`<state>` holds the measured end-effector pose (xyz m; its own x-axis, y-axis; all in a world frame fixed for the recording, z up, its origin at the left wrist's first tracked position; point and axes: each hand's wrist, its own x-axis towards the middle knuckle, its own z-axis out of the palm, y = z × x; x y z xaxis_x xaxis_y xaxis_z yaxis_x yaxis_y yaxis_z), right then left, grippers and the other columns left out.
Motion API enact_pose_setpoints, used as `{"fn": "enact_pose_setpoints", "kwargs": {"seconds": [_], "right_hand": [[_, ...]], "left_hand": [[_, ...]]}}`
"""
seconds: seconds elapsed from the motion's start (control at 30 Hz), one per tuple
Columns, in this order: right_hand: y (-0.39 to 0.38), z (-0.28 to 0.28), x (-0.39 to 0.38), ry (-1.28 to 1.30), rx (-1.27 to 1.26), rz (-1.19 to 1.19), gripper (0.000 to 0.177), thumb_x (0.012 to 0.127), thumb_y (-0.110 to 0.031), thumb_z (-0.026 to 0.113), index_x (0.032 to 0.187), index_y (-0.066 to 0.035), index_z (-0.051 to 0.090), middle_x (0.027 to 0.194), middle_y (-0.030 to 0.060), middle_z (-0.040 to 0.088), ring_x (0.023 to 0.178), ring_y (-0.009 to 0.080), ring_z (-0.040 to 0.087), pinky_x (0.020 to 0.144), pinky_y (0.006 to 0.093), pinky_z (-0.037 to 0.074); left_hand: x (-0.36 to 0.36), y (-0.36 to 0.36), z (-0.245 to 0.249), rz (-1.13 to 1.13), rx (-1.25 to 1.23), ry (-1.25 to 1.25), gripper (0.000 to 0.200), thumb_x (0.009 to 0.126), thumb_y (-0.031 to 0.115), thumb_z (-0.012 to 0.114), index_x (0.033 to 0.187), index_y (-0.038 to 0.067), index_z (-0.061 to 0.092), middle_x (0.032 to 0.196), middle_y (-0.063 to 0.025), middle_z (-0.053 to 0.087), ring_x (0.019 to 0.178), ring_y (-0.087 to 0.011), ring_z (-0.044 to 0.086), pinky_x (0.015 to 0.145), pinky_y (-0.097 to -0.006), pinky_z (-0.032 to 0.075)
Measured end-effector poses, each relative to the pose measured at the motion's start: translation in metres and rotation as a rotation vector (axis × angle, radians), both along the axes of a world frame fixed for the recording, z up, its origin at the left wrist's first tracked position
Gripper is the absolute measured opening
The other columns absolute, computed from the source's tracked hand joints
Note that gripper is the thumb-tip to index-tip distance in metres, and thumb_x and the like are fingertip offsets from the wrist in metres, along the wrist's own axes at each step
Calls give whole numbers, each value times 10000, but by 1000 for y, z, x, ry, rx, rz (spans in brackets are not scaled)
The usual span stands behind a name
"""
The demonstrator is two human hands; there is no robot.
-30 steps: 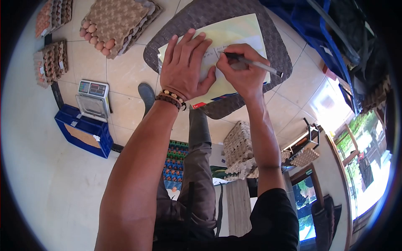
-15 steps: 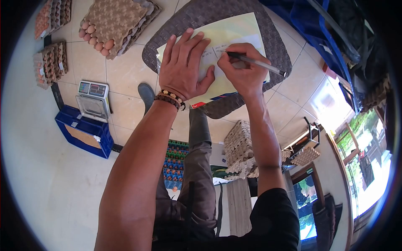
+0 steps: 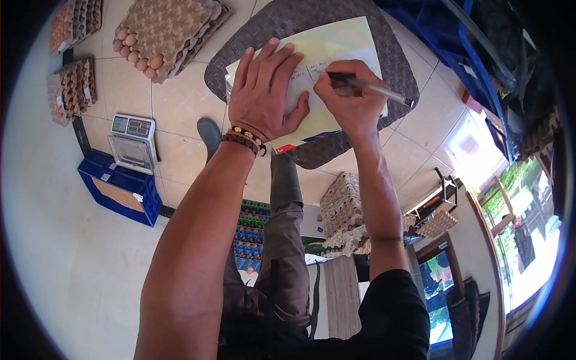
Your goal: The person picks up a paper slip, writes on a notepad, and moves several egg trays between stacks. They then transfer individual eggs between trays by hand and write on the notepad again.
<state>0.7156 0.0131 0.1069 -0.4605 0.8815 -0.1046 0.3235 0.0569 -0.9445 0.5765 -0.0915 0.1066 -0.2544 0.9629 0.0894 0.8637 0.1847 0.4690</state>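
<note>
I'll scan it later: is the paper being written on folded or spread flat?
Spread flat: the paper lies on the woven mat, left hand pressing it, right hand writing with a pen.

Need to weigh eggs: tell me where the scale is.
Head view, left side: the scale sits on the tiled floor, beside the blue crate, left of the left hand.
</note>
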Motion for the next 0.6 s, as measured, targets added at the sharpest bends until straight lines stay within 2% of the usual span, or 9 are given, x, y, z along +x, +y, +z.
{"fn": "enact_pose_setpoints", "kwargs": {"seconds": [0.47,0.6], "right_hand": [[0,2,1,12,10,10,163,735,-38,758,864,-7,664,754,82,698,683,122,687,635,246,561],[0,1,0,5,12,5,160,735,-37,758,860,-5,663,759,82,697,684,127,691,636,247,563]], "left_hand": [[1,-1,-1,4,13,7,573,807,347,643,1319,113,536,1375,-60,504,1377,-260,410,1168,-484,266],[1,0,0,2,28,2,570,800,318,653,1313,95,543,1354,-78,530,1345,-296,454,1140,-513,298]]}}
